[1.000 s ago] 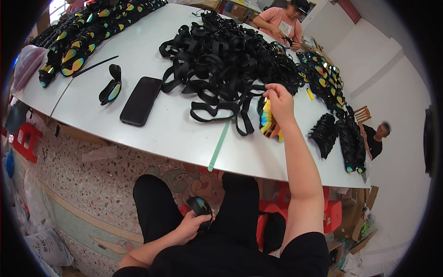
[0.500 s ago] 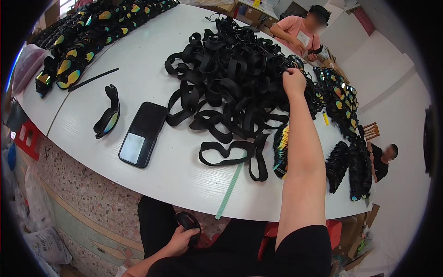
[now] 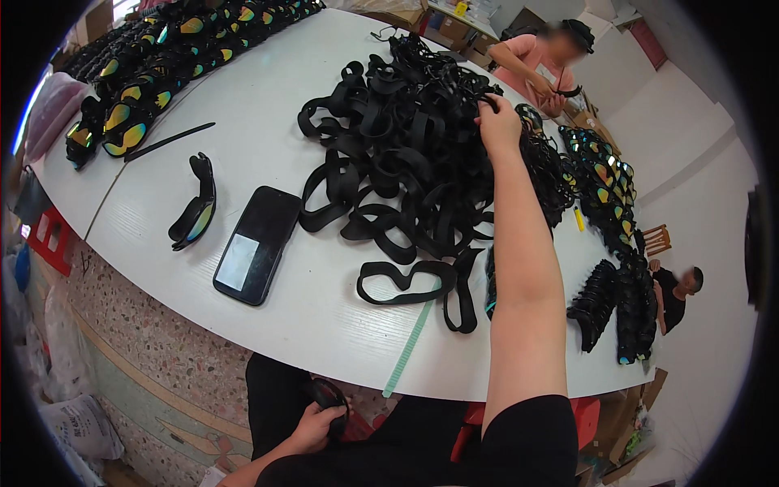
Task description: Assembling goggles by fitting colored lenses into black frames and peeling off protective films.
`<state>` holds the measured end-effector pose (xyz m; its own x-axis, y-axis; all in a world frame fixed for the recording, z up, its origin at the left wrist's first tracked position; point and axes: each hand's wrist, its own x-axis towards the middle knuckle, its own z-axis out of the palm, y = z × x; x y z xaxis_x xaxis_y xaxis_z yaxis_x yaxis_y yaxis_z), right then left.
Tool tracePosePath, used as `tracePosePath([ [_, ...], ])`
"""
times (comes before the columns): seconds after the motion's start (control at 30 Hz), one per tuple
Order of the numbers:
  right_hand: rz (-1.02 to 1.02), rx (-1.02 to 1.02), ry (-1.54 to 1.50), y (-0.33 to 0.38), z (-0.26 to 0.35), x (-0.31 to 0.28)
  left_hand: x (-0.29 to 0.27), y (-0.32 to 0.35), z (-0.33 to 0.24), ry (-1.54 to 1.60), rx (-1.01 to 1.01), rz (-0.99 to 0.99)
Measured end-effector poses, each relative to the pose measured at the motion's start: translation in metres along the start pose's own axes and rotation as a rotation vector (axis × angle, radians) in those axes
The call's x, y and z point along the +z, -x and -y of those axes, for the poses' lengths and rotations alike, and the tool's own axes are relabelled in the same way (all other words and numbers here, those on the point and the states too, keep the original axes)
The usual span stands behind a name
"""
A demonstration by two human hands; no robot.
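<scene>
Low over my lap, my left hand (image 3: 313, 427) is closed round a dark curved goggle piece (image 3: 328, 397), partly hidden by the fingers. My right arm reaches across the white table to a large heap of black goggle-shaped foam rings and thin frames (image 3: 406, 138). At its far right side my right hand (image 3: 501, 128) has its fingers curled on a black piece, whose kind I cannot make out. Two loose foam rings, one goggle-shaped (image 3: 375, 299) and one standing narrow (image 3: 462, 308), lie at the heap's near edge.
Left of the heap lie a phone (image 3: 257, 243), a single goggle (image 3: 197, 203) and a black strip (image 3: 169, 141). Rows of mirrored goggles (image 3: 126, 134) fill the far left; more (image 3: 604, 174) and black stacked parts (image 3: 595, 302) line the right. A co-worker (image 3: 540, 65) handles a piece opposite.
My right hand has shifted slightly left and nearer the top of the heap, its fingers now on a black piece. My left hand keeps its hold, with the piece tilted a little differently.
</scene>
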<state>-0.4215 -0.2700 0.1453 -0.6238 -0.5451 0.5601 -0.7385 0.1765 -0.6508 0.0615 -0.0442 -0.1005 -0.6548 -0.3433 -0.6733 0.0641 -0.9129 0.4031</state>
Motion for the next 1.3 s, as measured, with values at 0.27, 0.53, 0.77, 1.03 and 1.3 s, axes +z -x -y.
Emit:
tracePosePath([
  [0.27, 0.109, 0.065, 0.525, -0.016, -0.032, -0.001, -0.006, 0.001, 0.000, 0.034, -0.012, -0.004],
  [0.53, 0.128, 0.171, -0.282, 0.021, 0.020, -0.076, -0.005, 0.011, -0.001, -0.007, -0.024, 0.085],
  [0.77, 0.232, -0.118, 0.227, 0.078, 0.033, -0.083, -0.011, 0.013, 0.015, -0.022, 0.014, 0.210],
  [1.03, 0.196, -0.048, 0.115, 0.185, 0.032, -0.081, -0.020, 0.040, 0.030, -0.047, -0.013, 0.218],
  [1.3, -0.043, -0.534, 0.428, 0.203, 0.032, -0.108, -0.018, 0.042, 0.039, -0.085, 0.006, 0.255],
])
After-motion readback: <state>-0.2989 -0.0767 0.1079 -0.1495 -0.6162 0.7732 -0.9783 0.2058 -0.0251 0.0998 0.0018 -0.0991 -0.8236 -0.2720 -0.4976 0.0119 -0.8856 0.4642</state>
